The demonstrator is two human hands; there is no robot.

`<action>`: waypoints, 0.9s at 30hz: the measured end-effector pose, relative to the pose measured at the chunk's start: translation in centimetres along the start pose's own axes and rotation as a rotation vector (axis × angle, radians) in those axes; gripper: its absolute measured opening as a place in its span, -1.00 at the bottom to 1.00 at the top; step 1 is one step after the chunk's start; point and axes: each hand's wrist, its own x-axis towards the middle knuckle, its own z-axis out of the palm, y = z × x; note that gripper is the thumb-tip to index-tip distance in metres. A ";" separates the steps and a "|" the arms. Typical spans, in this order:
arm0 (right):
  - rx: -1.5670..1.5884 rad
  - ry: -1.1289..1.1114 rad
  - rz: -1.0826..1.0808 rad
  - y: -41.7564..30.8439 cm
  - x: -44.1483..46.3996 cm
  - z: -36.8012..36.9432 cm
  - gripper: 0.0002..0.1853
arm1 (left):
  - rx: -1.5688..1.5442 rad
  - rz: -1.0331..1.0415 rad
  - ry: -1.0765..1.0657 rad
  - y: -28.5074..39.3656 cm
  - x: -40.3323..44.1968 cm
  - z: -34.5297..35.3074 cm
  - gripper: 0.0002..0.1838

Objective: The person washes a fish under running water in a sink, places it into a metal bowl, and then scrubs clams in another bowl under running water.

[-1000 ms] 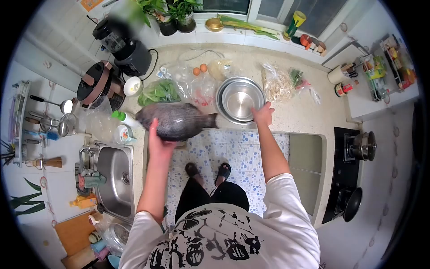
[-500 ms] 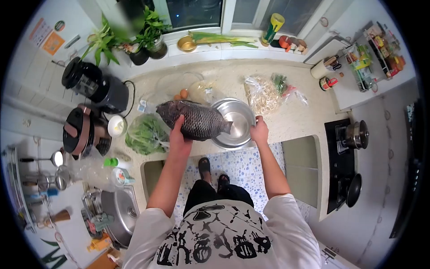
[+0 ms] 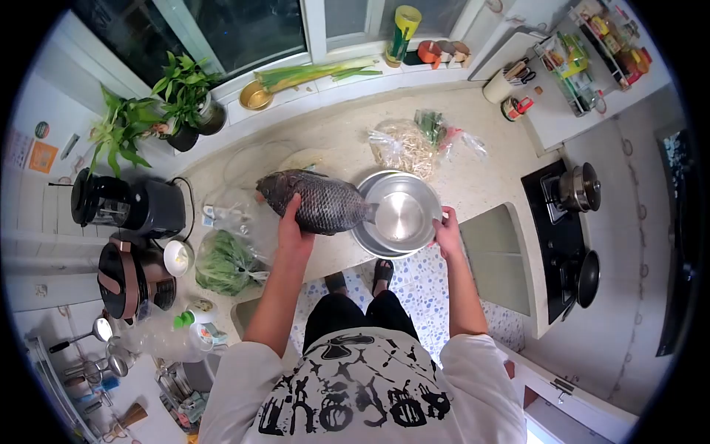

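Observation:
My left hand (image 3: 296,231) is wrapped round a large dark scaly fish (image 3: 316,201), its head to the left and its tail over the rim of a metal pot. My right hand (image 3: 447,234) grips the right rim of this shiny round pot (image 3: 403,211), fingers closed on it. Beneath the pot, a wider metal basin (image 3: 360,241) shows at the left and along the bottom. Its far side is hidden by the pot.
Bagged greens (image 3: 224,263) lie left of the fish, and a bag of pale shreds (image 3: 401,146) lies beyond the pot. A blender (image 3: 129,203) and cooker (image 3: 133,280) stand left. The stove (image 3: 555,229) is right.
The view has turned rightward. My left hand has carried the fish right, close beside the pot. The inner pot now sits further right over the basin, with my right hand still at its rim.

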 end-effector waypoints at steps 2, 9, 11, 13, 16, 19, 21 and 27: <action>0.162 0.093 -0.057 -0.5 -1.3 -2.9 -0.63 | -0.008 -0.028 0.015 -0.9 -0.2 1.3 -0.47; 0.446 0.392 0.002 1.7 1.9 -14.1 -0.59 | 0.036 -0.029 0.064 -8.9 -0.7 5.9 -0.46; 0.460 0.379 0.029 2.8 3.7 -14.8 -0.57 | 0.075 -0.056 0.060 -12.1 0.6 5.6 -0.47; 0.465 0.369 0.071 4.2 5.7 -14.9 -0.56 | 0.117 -0.040 0.043 -14.8 0.8 5.9 -0.47; 0.484 0.374 0.090 5.2 8.7 -13.5 -0.53 | 0.150 -0.017 0.095 -18.2 1.8 5.2 -0.53; 0.502 0.349 0.127 5.3 10.9 -11.9 -0.50 | 0.148 -0.052 0.083 -19.9 3.1 3.7 -0.52; 0.545 0.336 0.125 5.4 11.7 -11.0 -0.49 | 0.127 -0.062 0.111 -20.3 3.4 2.9 -0.51; 0.609 0.349 0.080 5.6 12.3 -9.2 -0.42 | 0.252 0.053 0.142 -20.4 4.3 2.2 -0.51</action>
